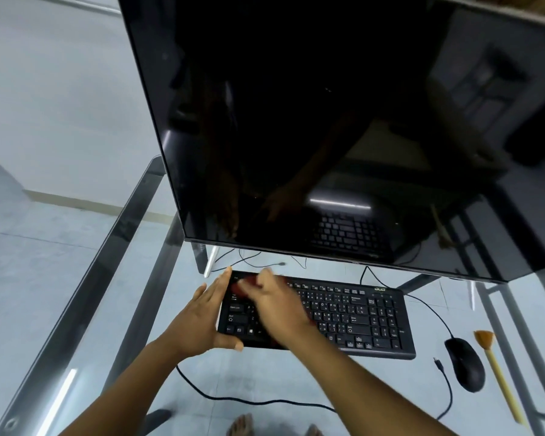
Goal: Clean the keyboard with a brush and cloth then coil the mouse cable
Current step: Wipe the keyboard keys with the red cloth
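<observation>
A black keyboard (353,316) is seen being wiped on a glass counter (296,379). Its left end is braced by the left hand (199,319), which is spread: the fingers are laid straight along the end and the thumb is set against the near edge. The right hand (274,303), blurred, is pressed flat on a red cloth (244,286) over the keyboard's left keys, close beside the left hand; only the cloth's far left part is left uncovered.

A green "acer" logo is printed at the keyboard's far right corner, and "Caps Lock" can be read on a key at its left side; the other legends are too small to be made out.

A black mouse (464,363) is placed just right of the keyboard, well apart from both hands. A brush (501,380) with a yellow handle and orange bristles is laid right of the mouse. A black cable (265,402) is trailed across the counter on the keyboard's near side, under the right forearm; which device it belongs to cannot be told. A dark monitor (328,121) is stood behind the keyboard.
</observation>
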`<state>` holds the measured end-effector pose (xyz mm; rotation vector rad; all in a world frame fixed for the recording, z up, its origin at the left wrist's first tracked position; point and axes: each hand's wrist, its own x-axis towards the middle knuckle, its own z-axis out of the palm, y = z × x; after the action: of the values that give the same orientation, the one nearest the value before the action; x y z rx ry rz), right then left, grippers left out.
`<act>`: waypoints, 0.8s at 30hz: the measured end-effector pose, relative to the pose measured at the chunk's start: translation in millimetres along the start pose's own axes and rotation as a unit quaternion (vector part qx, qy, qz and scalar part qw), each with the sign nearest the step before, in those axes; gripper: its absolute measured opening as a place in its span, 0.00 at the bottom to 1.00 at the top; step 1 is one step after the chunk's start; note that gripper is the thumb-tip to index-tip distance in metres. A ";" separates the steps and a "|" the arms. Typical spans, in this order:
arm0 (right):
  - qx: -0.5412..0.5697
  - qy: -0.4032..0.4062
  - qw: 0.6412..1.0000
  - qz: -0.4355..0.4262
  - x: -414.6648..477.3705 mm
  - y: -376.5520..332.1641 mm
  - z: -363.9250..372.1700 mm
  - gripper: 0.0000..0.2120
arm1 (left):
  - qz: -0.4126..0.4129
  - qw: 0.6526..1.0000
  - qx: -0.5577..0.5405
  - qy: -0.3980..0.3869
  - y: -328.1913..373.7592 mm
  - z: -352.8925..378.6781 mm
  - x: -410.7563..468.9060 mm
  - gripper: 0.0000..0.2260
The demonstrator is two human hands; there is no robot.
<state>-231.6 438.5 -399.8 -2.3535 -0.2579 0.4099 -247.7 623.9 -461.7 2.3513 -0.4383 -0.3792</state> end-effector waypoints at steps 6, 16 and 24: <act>0.130 0.094 0.973 0.169 1.9 -2.9 8.5 0.16 | -0.001 1.000 0.012 0.000 -0.7 1.6 -1.0 0.61; 0.039 0.034 0.994 0.094 -15.5 24.0 -2.3 0.20 | -0.004 1.000 0.025 -0.001 4.1 -1.1 -1.3 0.62; -0.106 -0.028 0.992 -0.059 -21.1 31.2 5.7 0.13 | -0.004 0.999 0.034 -0.007 3.0 -1.7 -1.0 0.61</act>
<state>-251.1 413.3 -420.7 -2.5195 -0.4856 0.4079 -248.5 623.2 -458.3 2.4191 -0.4541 -0.3895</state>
